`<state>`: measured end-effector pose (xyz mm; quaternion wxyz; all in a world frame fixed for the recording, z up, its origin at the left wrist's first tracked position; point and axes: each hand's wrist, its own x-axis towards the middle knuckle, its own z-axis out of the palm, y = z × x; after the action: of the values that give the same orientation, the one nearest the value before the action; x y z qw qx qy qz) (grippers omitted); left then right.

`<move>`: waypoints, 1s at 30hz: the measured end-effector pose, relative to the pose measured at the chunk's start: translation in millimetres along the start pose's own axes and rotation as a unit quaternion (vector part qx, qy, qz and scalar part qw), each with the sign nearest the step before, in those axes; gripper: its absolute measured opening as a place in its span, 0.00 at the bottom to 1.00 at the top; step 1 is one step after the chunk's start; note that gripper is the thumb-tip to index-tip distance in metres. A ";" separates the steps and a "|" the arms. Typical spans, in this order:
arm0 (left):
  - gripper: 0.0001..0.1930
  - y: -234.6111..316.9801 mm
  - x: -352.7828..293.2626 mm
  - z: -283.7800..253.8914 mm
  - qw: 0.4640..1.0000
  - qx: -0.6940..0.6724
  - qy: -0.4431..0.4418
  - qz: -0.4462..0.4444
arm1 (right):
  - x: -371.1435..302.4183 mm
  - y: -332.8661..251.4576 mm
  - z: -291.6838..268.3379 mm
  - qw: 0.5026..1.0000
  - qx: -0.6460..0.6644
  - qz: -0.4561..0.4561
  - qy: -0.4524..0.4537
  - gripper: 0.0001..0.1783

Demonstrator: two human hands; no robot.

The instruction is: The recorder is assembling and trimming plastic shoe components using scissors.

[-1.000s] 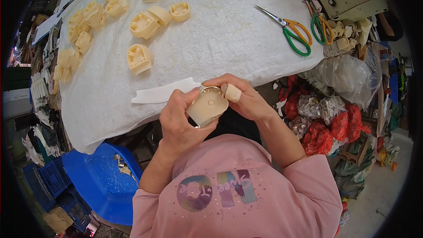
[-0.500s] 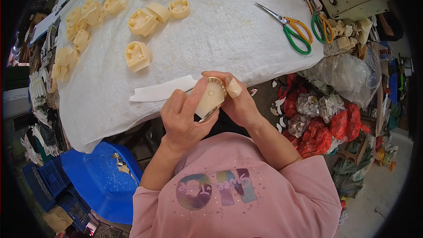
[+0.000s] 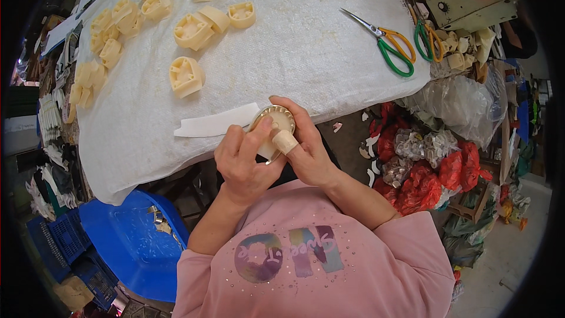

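The left hand (image 3: pixel 242 162) and right hand (image 3: pixel 309 156) pinch a cream piece (image 3: pixel 285 118) between their fingers, at the table's (image 3: pixel 294 47) near edge; a white strip (image 3: pixel 218 121) lies just beside, cream parts (image 3: pixel 186 76) and scissors (image 3: pixel 396 53) beyond.

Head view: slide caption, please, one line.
Left hand and right hand grip a cream part with a notched rim; a white strip and scissors lie on the white sheet.

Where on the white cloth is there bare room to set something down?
The widest bare patch of cloth lies between the cream parts and the left scissors. Another is the near left corner, left of the white strip. The far left is crowded with cream parts.
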<state>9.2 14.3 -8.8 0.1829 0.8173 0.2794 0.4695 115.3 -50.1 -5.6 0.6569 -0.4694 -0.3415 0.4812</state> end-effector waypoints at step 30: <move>0.10 -3.8 -6.6 -23.1 0.888 -0.407 -0.091 -0.194 | 18.3 -6.9 -32.0 0.959 0.146 0.232 -0.069 0.18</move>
<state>-14.6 14.0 -3.9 0.6114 0.6400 0.1992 0.4205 151.8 -42.5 -9.6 0.5634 -0.4008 -0.1935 0.6960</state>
